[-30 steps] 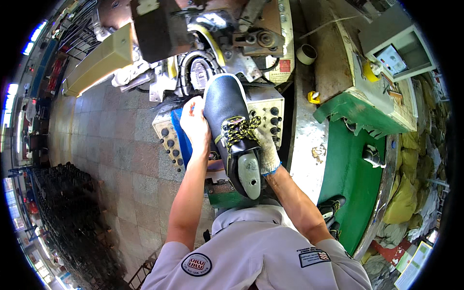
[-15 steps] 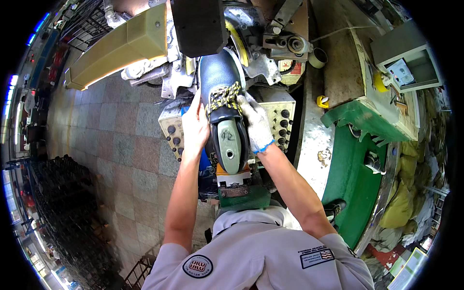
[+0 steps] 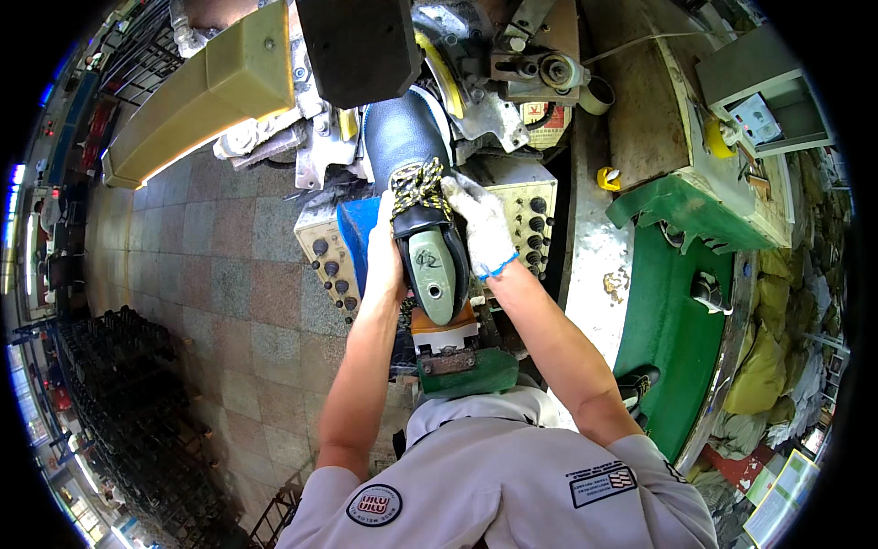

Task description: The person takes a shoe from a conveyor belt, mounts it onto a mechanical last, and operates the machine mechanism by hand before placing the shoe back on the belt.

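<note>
A black leather shoe upper (image 3: 401,137) with yellow-and-black laces sits on a grey-green shoe last (image 3: 430,261), its toe end in the jaws of a machine (image 3: 466,114). My bare left hand (image 3: 384,247) is wrapped against the shoe's left side near the laces. On the right side, my right hand (image 3: 480,224), in a white glove with a blue cuff, grips the shoe beside the laces. The fingers of both hands are partly hidden by the shoe. Above the toe hangs a dark metal block (image 3: 358,50).
Control panels with black knobs (image 3: 538,224) flank the shoe. A yellow machine cover (image 3: 206,87) juts out at the upper left. On the right stand a worn bench (image 3: 649,101) and a green surface (image 3: 663,339) with shoes on it. Dark racks (image 3: 119,403) fill the lower left.
The shoe and both hands have shifted slightly and turned a little. The left hand sits lower along the shoe, and more of a blue part beside it shows.
</note>
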A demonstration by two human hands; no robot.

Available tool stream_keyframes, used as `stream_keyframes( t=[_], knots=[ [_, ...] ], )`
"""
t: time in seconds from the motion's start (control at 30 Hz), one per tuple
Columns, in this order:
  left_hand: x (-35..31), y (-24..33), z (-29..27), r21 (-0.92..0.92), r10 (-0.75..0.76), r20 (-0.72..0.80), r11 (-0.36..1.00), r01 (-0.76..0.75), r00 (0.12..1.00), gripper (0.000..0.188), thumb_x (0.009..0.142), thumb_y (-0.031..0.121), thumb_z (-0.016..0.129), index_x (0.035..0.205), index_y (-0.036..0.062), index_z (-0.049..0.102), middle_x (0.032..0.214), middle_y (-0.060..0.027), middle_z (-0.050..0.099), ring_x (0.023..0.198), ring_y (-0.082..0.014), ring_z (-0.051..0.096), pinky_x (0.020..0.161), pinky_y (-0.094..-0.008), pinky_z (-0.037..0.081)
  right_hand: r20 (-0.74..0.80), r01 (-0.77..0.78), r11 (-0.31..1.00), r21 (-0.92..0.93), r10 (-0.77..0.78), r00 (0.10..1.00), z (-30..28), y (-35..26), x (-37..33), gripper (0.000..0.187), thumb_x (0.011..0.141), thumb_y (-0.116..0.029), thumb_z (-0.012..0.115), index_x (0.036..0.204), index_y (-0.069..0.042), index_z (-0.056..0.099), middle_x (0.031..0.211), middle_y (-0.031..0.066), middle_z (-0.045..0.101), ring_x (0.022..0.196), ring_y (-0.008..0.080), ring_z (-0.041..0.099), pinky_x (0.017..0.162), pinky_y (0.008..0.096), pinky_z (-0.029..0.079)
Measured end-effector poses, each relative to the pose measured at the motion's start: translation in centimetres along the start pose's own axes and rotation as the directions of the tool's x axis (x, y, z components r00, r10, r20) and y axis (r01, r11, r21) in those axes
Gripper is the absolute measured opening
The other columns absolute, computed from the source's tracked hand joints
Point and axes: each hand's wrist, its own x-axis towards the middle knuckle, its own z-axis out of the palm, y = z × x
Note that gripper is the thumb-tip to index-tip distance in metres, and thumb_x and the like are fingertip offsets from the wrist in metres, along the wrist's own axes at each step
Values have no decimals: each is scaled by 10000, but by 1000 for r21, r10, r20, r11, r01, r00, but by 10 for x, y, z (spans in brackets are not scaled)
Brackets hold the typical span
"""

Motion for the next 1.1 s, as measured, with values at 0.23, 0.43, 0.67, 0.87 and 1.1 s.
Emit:
stream_keyframes(
  t=[0.23,0.43,0.67,0.87,1.1],
  knots=[
    [-3,3,10,-136,61,86,990,-49,994,544,1052,522,435,1258,52,616,1057,-84,710,885,-191,695,807,-345,574,-43,42,991,-131,-48,998,13,-16,-5,480,975,-279,666,1306,64,610,1200,94,675,1081,154,609,989,281,456],
    [18,6,-15,32,-77,80,997,75,994,526,1037,508,481,1265,54,616,1055,-89,708,875,-194,695,782,-347,580,-87,59,997,43,-55,995,0,26,7,505,980,-320,686,1321,46,611,1122,66,698,955,92,613,859,235,505],
    [21,-4,-16,-7,-38,72,999,39,997,518,1037,507,481,1251,56,622,1041,-85,711,854,-192,694,775,-340,575,-108,79,997,7,-78,991,1,25,2,394,969,-309,702,1176,25,689,1043,44,708,910,97,617,822,250,504],
    [26,-6,-14,-56,-17,69,998,21,997,546,1021,510,524,1189,14,677,1038,-87,727,856,-169,691,797,-314,547,-90,14,998,58,-9,996,2,25,3,392,979,-334,686,1133,27,699,1021,45,710,887,102,620,798,259,506],
    [32,-14,-13,-140,49,81,989,-38,996,471,1059,402,501,1219,-9,668,1087,-72,722,922,-154,679,854,-296,529,-73,28,998,63,-23,997,-7,38,11,395,978,-356,685,1099,19,707,1003,38,711,879,99,618,797,262,501]
  ],
)
